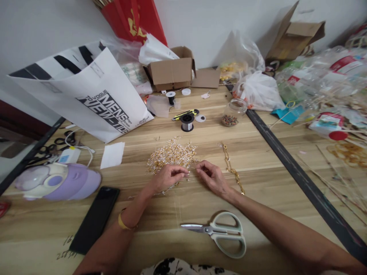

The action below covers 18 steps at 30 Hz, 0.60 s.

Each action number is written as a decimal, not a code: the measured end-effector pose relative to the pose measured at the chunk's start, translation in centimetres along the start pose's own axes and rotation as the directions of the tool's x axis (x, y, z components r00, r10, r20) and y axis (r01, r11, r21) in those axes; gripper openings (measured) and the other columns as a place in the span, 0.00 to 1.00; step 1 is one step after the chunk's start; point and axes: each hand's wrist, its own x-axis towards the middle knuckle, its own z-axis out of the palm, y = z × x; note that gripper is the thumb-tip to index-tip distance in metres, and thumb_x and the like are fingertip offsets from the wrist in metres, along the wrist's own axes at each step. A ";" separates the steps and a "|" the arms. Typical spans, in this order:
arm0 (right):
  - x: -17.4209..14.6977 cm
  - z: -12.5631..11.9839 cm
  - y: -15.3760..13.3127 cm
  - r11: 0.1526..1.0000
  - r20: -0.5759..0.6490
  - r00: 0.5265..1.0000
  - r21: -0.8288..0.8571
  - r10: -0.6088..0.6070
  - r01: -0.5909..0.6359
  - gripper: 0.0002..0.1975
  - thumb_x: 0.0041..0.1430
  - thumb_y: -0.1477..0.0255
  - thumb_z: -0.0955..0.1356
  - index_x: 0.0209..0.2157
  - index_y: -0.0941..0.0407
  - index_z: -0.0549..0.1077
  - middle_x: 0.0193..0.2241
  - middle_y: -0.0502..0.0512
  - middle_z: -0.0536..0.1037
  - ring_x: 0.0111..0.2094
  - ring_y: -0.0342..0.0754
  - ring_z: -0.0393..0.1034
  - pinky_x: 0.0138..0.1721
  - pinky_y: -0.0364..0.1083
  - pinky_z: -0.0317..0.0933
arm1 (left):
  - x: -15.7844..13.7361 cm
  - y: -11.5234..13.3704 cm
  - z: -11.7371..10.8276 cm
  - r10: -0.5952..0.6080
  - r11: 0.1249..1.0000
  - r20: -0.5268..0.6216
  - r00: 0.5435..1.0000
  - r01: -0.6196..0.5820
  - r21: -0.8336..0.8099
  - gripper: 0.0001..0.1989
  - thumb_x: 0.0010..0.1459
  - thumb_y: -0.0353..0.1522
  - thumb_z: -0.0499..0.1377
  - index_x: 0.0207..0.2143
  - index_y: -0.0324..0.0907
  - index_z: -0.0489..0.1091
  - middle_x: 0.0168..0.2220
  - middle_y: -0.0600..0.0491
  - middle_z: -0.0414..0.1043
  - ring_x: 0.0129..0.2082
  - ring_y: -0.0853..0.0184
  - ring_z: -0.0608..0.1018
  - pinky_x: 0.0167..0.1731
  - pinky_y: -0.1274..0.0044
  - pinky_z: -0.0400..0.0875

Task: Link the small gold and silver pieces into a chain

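A heap of gold and silvery beaded strands [172, 154] lies mid-table. My left hand [169, 177] rests at its near edge, thumb and fingers pinched together; what they hold is too small to name. Just across from it, my right hand [210, 176] is also pinched, with a thin glint by its fingertips that I cannot make out. A narrow gap separates the two hands. Right of my right hand lies a gold chain [228, 162]. Nearer to me are scissors [219, 233] with pale handles, lying slightly open.
Behind the heap stand a wire spool [187, 123], a yellow-black cutter [179, 115] and a jar of beads [233, 112]. To the left are a phone [96, 217], a purple-white bottle [64, 181] and a white bag [94, 95]. Plastic bottles [329, 72] crowd the right.
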 end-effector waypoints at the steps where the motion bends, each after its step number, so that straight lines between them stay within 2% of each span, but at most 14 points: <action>1: 0.0 0.0 0.1 1.000 0.000 1.000 -0.001 0.001 -0.001 0.09 0.60 0.67 0.63 0.33 0.58 0.69 0.26 0.51 0.69 0.26 0.42 0.62 0.26 0.41 0.56 | 0.0 0.2 0.0 0.012 0.999 -0.017 1.000 -0.012 0.032 0.11 0.56 0.31 0.56 0.38 0.36 0.75 0.36 0.47 0.78 0.33 0.67 0.77 0.35 0.77 0.70; 5: 0.0 0.0 0.3 1.000 0.001 1.000 -0.006 -0.002 0.002 0.08 0.60 0.67 0.63 0.32 0.58 0.69 0.25 0.51 0.69 0.25 0.42 0.62 0.26 0.41 0.57 | -0.1 0.9 -0.1 0.027 0.992 -0.070 0.997 -0.018 0.126 0.09 0.55 0.31 0.58 0.36 0.38 0.76 0.35 0.49 0.77 0.35 0.67 0.76 0.36 0.78 0.69; 10: 0.0 0.0 0.0 1.000 -0.005 1.000 -0.001 -0.008 0.008 0.08 0.61 0.67 0.63 0.32 0.57 0.69 0.26 0.51 0.70 0.26 0.42 0.62 0.26 0.41 0.57 | -0.1 0.9 0.0 0.029 0.990 -0.081 0.996 -0.017 0.141 0.08 0.54 0.31 0.59 0.35 0.39 0.76 0.35 0.50 0.77 0.34 0.68 0.76 0.35 0.78 0.68; 15: -0.3 0.0 -0.4 0.999 -0.019 0.999 0.042 -0.026 0.027 0.08 0.61 0.67 0.64 0.32 0.57 0.68 0.25 0.50 0.68 0.24 0.42 0.61 0.24 0.41 0.55 | -0.1 0.7 0.2 0.046 0.994 -0.112 0.993 -0.034 0.107 0.06 0.53 0.32 0.61 0.31 0.38 0.75 0.32 0.52 0.77 0.32 0.68 0.76 0.34 0.79 0.68; 18: -0.4 0.0 -0.5 0.997 -0.029 0.998 0.049 -0.059 0.060 0.08 0.60 0.67 0.64 0.31 0.57 0.68 0.24 0.50 0.67 0.23 0.41 0.60 0.23 0.41 0.54 | 0.0 0.5 0.5 0.032 0.999 -0.108 0.994 -0.032 0.004 0.07 0.53 0.31 0.60 0.32 0.37 0.74 0.30 0.51 0.77 0.31 0.68 0.76 0.34 0.78 0.69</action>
